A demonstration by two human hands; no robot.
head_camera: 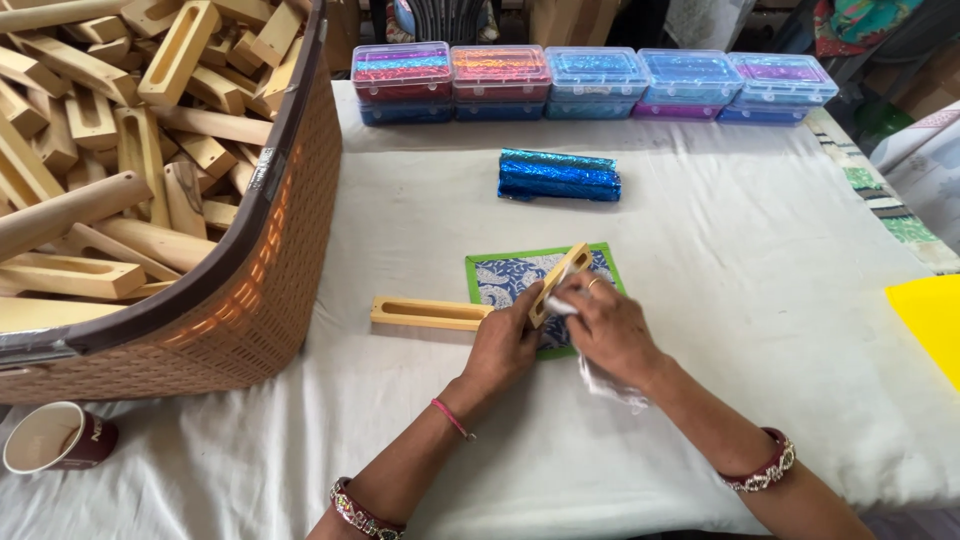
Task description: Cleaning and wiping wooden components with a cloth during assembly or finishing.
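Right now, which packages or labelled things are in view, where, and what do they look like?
Plastic boxes: row along the table's far edge, clear lids, glittery red, orange, blue, purple contents.
Foil rolls: mid-table, shiny blue bundle.
Paper cup: near left corner, maroon, white inside, printed mark.

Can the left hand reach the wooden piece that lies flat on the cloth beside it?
Probably yes. The wooden piece lies just beside the left hand, with bare white cloth between them. But that hand already holds another slotted wooden piece, so it is not free.
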